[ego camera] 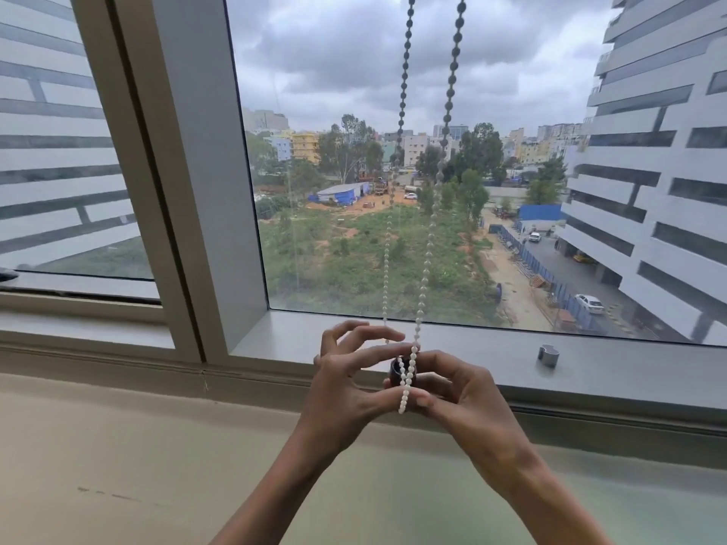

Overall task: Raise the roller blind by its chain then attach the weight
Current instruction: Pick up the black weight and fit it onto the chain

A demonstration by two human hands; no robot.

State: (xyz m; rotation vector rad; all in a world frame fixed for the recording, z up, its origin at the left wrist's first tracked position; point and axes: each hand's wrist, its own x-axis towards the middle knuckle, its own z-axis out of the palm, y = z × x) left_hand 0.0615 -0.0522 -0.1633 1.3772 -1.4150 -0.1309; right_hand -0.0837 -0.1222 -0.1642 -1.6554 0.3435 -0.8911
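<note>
A white bead chain (427, 253) hangs in two strands from above the frame down in front of the window pane. Its lower loop (405, 391) drapes over a small dark cylindrical weight (396, 371) held between both hands above the sill. My left hand (346, 387) pinches the weight and chain from the left with thumb and forefinger, the other fingers spread. My right hand (452, 391) grips the weight from the right and underneath. The roller blind itself is out of view above.
A grey window sill (590, 371) runs behind the hands, with a small grey metal piece (548, 356) standing on it to the right. A thick window frame post (196, 190) rises on the left. A beige ledge (118, 466) lies below.
</note>
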